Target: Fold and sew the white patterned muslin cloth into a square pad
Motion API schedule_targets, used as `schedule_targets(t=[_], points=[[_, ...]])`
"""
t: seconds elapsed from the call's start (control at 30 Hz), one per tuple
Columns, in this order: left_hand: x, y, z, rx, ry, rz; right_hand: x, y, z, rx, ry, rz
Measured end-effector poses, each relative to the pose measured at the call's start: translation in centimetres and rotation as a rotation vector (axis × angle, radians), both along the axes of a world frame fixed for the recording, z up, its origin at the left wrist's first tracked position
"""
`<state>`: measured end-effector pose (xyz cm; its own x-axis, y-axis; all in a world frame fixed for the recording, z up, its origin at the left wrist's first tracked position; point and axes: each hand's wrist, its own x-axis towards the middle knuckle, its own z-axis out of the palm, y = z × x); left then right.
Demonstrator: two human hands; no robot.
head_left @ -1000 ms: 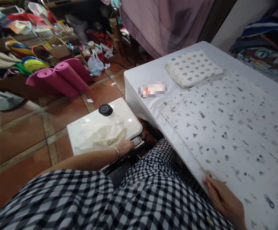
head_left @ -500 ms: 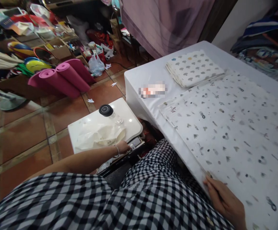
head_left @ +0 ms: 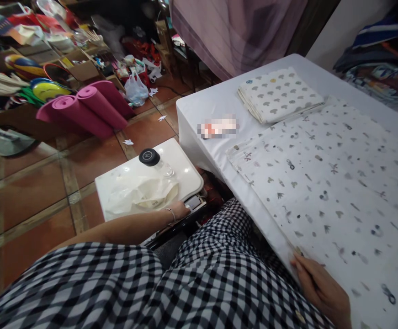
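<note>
My left hand [head_left: 180, 209] reaches down into an open drawer [head_left: 202, 211] under the white top of a low cabinet [head_left: 181, 155]; its fingertips are hidden among the drawer's contents. Beside it in the drawer is a small pale box-like item [head_left: 194, 202]. My right hand [head_left: 318, 281] is closed at the near edge of a white printed cloth [head_left: 315, 183], thumb and fingers pinching its border. The cloth lies spread over the white-covered table [head_left: 212, 107]. A folded cloth [head_left: 281, 95] with grey motifs lies beyond it.
On the cabinet top are a black round object [head_left: 149, 157], a clear glass item [head_left: 167, 170] and a crumpled off-white bag [head_left: 154, 189]. A blurred-out item [head_left: 219, 128] lies on the table. Pink rolled mats [head_left: 99, 112] and piled boxes stand on the tiled floor [head_left: 89, 160].
My left hand has shifted slightly right and deeper along the drawer. My right hand stays at the cloth's edge. The view has tilted a little.
</note>
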<state>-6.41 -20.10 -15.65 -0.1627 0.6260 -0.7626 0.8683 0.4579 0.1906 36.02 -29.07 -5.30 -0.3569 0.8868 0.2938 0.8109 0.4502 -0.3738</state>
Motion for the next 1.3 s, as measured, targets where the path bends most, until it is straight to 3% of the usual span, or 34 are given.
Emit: schedule_targets(t=[0.2,0.37,0.47,0.87,1.1,1.3], points=[[1.1,0.5,0.9,-0.137,0.097,0.084,0.7,0.4,-0.7,-0.012,0.055,0.053],[1.8,1.1,1.2,-0.211,0.137,0.163,1.1,0.1,-0.9,-0.046,0.03,-0.026],[1.8,1.1,1.2,-0.227,0.151,0.168,1.4,0.3,-0.8,-0.069,0.051,0.019],[0.1,0.5,2.6,-0.036,0.039,-0.027,1.6,1.0,-1.0,-0.118,0.101,0.019],[0.0,0.3,3.4,0.066,0.033,-0.195,1.3,0.4,-0.9,-0.103,0.079,-0.067],[0.2,-0.2,3.1,0.123,0.078,-0.315,0.6,0.6,-0.4,-0.064,0.1,-0.079]])
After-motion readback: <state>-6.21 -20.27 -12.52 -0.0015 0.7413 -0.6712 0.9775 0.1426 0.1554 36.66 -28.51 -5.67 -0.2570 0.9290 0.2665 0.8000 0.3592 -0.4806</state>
